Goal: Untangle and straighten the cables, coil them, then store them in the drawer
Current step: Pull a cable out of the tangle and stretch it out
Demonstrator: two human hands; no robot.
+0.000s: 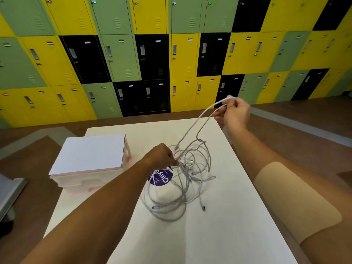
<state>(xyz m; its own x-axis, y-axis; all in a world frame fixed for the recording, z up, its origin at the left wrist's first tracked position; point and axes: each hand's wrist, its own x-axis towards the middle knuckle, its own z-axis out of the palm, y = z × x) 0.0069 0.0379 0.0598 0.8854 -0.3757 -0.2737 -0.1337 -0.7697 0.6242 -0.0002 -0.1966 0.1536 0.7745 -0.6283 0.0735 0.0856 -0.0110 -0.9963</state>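
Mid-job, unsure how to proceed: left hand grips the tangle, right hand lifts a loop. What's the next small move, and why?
Probably pull the loop away with the right hand while the left hand pins the tangle on the table: one strand seems to end free, so it may slide out.

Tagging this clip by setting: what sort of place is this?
Likely a locker area in a school, gym or workplace: a wall of yellow, green and black lockers behind, wood-look floor, and a white table holding tangled cables.
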